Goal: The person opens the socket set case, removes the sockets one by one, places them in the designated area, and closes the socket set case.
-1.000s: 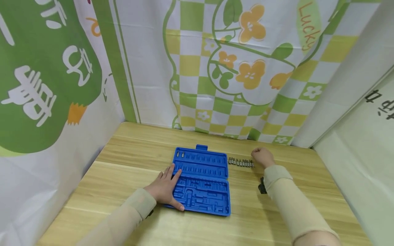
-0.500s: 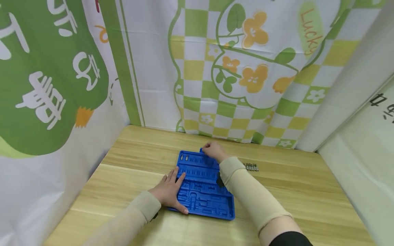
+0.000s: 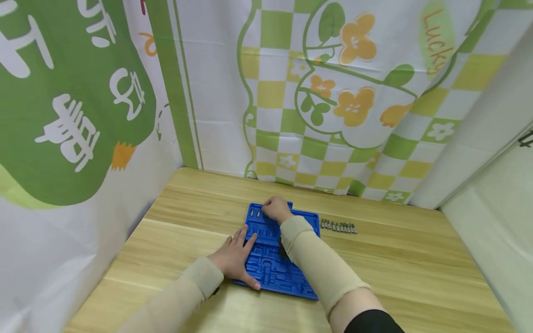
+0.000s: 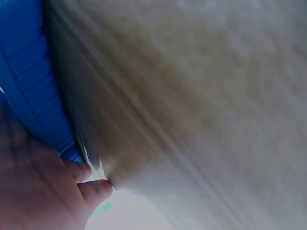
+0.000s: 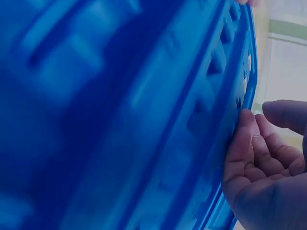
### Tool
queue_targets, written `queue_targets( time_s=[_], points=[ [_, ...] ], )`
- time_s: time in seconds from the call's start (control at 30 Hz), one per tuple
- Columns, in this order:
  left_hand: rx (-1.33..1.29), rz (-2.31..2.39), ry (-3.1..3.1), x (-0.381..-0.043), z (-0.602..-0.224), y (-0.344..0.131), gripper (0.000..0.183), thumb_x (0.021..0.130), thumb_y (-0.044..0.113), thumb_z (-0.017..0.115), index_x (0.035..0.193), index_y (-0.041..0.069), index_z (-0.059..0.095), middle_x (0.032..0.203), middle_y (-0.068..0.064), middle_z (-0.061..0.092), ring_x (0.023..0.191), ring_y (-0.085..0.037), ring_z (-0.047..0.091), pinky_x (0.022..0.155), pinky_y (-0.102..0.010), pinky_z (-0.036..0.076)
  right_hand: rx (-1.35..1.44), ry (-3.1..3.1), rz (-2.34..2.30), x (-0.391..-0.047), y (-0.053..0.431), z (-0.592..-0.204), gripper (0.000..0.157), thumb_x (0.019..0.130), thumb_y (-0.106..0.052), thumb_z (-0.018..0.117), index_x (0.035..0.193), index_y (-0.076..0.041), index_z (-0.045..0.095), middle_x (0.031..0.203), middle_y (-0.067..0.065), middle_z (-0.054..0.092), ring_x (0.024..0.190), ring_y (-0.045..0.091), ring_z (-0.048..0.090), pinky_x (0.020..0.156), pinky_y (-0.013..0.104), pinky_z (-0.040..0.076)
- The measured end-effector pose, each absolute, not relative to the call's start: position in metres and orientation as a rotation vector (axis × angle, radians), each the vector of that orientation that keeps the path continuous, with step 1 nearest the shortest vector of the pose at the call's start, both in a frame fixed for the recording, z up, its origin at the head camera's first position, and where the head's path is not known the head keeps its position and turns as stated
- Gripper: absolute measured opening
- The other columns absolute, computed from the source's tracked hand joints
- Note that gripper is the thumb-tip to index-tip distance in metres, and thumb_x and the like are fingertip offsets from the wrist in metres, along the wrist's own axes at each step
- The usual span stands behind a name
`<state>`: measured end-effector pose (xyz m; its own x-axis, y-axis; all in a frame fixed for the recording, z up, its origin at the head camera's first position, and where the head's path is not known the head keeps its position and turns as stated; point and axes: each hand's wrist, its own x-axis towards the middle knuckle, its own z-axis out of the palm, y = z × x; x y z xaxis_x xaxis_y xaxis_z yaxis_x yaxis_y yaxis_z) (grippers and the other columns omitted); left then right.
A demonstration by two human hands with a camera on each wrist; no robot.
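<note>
A blue plastic bit case [image 3: 287,277] lies unfolded on the table, its moulded slots facing up. My left hand [image 3: 235,259] rests across its left edge with fingers spread and thumb on the front rim. Two small metal screwdriver bits [image 3: 251,212] sit in the far-left slots of the back half. Just right of them, my right hand [image 3: 276,209] is over the top row, fingers bent. In the right wrist view, a small dark bit end [image 5: 239,102] shows at the right fingertips, mostly hidden, with the thumb a little apart from the index finger.
Several more bits [image 3: 339,226] lie in a row on the wooden table [image 3: 399,259], right of the case. The case's latch tab [image 3: 290,204] sticks out at the back. A patterned curtain [image 3: 279,92] hangs along the table's far edge.
My right hand has moved left from the right end of the loose bits, over the case, to the slots beside the two seated bits. My left hand stays on the case edge.
</note>
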<state>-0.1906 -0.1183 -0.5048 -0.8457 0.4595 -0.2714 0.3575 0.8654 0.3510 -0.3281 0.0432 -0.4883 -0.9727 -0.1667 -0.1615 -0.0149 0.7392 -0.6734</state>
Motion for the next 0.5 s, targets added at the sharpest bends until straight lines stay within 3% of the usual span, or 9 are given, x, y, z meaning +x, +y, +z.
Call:
queue_targets(
  time_s=[0.13,0.2,0.33,0.5],
  points=[
    [0.598,0.395,2.693,-0.190,-0.502,-0.119,0.140,0.064,0.077,0.084,0.165,0.005,0.019,0.169,-0.027,0.001,0.155,-0.043,0.011,0.122,-0.057,0.021,-0.102,2.800,-0.934,-0.328,0.031,-0.491,0.014,0.095,-0.014,0.071,0.088,-0.003,0.075,0.071,0.000,0.058,0.064,0.015,0.050,0.063,0.030,0.045],
    [0.594,0.384,2.693,-0.191,-0.501,-0.120,0.140,0.064,0.077,0.084,0.166,0.006,0.019,0.169,-0.027,0.001,0.155,-0.043,0.011,0.122,-0.057,0.021,-0.060,2.821,-0.894,-0.326,0.024,-0.491,0.018,0.095,-0.018,0.072,0.086,-0.003,0.075,0.072,0.001,0.060,0.064,0.016,0.052,0.065,0.032,0.047],
    [0.605,0.392,2.690,-0.192,-0.504,-0.121,0.139,0.065,0.075,0.085,0.165,0.005,0.019,0.169,-0.028,0.001,0.155,-0.044,0.011,0.122,-0.058,0.021,0.036,2.856,-0.833,-0.323,0.014,-0.493,0.021,0.097,-0.024,0.073,0.091,-0.005,0.078,0.088,0.008,0.073,0.080,0.023,0.068,0.078,0.040,0.057],
    [0.625,0.423,2.695,-0.193,-0.512,-0.120,0.139,0.065,0.074,0.085,0.165,0.005,0.018,0.169,-0.029,0.001,0.155,-0.044,0.010,0.122,-0.058,0.020,0.146,2.857,-0.841,-0.322,0.010,-0.500,0.022,0.098,-0.021,0.069,0.087,-0.004,0.078,0.095,0.014,0.075,0.089,0.030,0.071,0.082,0.045,0.058]
  ],
)
